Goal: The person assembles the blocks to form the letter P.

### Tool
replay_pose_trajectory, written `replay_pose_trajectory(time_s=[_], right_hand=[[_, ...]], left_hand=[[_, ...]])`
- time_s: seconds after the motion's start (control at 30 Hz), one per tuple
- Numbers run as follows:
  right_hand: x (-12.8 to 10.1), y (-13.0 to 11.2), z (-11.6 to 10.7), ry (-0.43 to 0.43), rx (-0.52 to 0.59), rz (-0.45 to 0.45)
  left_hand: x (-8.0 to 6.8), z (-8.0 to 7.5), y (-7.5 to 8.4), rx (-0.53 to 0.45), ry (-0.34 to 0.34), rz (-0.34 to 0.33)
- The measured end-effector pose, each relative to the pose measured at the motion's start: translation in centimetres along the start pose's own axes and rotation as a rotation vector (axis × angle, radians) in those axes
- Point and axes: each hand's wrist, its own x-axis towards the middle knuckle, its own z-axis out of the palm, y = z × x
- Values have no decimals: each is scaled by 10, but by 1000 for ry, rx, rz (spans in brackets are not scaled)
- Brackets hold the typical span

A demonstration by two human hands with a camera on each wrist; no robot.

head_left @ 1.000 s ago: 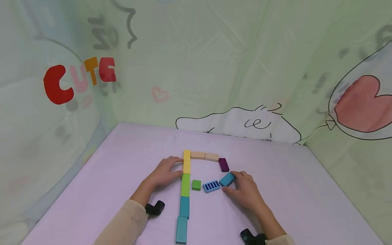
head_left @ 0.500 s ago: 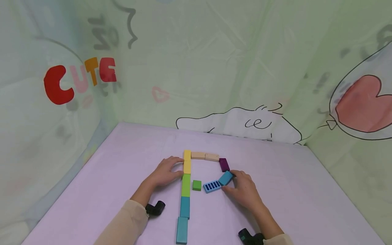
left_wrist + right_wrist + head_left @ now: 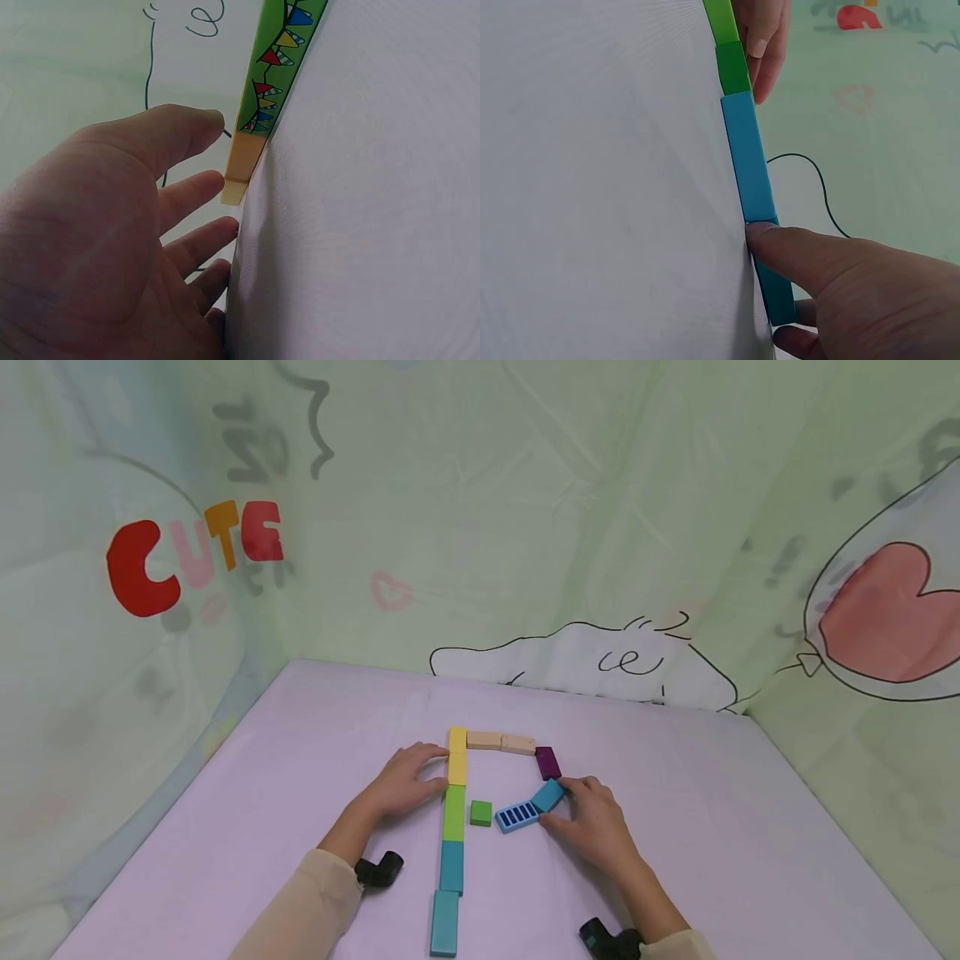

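Note:
In the head view, my right hand point(image 3: 596, 822) pinches a blue block point(image 3: 547, 796) between thumb and fingers. One end of it meets a blue striped block point(image 3: 517, 817); its other end lies close to a purple block point(image 3: 548, 762). The right wrist view shows the thumb against the held block point(image 3: 775, 292), end to end with the striped block's plain side. My left hand point(image 3: 405, 781) lies beside the yellow blocks point(image 3: 457, 769), its fingers loosely extended and fingertips at their left edge. A small green block point(image 3: 481, 813) sits between the striped block and the column.
Below the yellow blocks the column continues with a long green block point(image 3: 453, 814) and teal blocks point(image 3: 444, 923). Two wooden blocks point(image 3: 483, 741) run along the top towards the purple one. A lilac cloth point(image 3: 750, 843) covers the table, and a printed fabric wall point(image 3: 480, 527) rises behind.
My right hand has slid the blue block slightly left and away from me, turning it a little, closer to the striped and purple blocks. The left hand has stayed put.

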Motion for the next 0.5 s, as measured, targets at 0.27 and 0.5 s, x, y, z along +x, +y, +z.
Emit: replay_pose_trajectory(time_s=[0.27, 0.5], right_hand=[[1, 0, 1, 3, -9, 11], [1, 0, 2, 0, -5, 24]], left_hand=[[0, 0, 0, 1, 0, -11], [1, 1, -1, 1, 0, -7]])
